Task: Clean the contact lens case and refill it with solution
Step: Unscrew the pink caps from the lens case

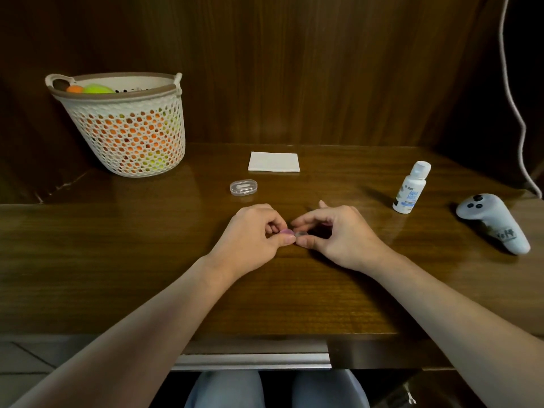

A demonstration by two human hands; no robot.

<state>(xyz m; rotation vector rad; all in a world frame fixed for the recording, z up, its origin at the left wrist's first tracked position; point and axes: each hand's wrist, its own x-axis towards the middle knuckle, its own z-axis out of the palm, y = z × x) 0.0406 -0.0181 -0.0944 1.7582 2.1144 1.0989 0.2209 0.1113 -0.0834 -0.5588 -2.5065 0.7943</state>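
A small contact lens case sits between my two hands at the middle of the wooden desk; its left cap looks pink, its right cap grey. My left hand pinches the pink end with thumb and fingers. My right hand pinches the grey end. Most of the case is hidden by my fingertips. A white solution bottle with a blue label stands capped to the right, apart from both hands. A folded white tissue lies farther back.
A clear oval plastic box lies behind my left hand. A perforated white basket with coloured balls stands at the back left. A white controller lies at the far right, near a hanging white cable.
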